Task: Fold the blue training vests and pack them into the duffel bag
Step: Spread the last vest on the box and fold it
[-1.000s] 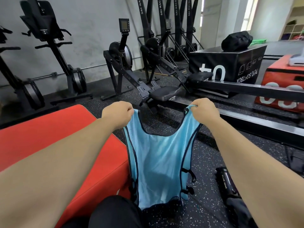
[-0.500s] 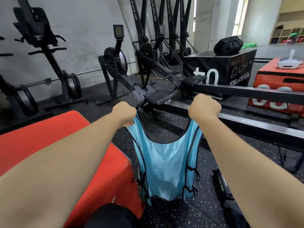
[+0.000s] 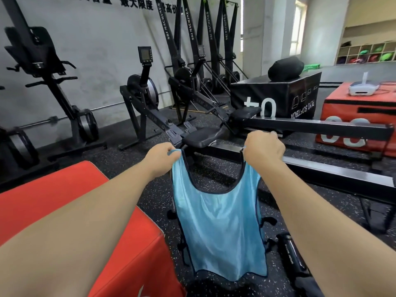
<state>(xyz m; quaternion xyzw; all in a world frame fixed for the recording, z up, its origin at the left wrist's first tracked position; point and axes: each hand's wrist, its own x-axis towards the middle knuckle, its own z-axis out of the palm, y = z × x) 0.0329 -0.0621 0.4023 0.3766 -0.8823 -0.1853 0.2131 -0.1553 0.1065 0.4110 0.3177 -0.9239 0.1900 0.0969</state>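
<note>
While both arms reach forward, the left hand (image 3: pixel 162 155) and the right hand (image 3: pixel 264 148) each grip one shoulder strap of the blue training vest (image 3: pixel 216 228). The vest hangs unfolded at centre frame, above the speckled floor (image 3: pixel 120 155). At 1 o'clock a closed black bag (image 3: pixel 286 68) rests on a black plyo box (image 3: pixel 278 97); its contents are hidden. At 2 o'clock wall cubbies (image 3: pixel 368 54) hold blurred coloured items. A red padded box (image 3: pixel 75 211) sits at 8 o'clock. A rowing machine (image 3: pixel 201 138) stretches across behind the vest.
</note>
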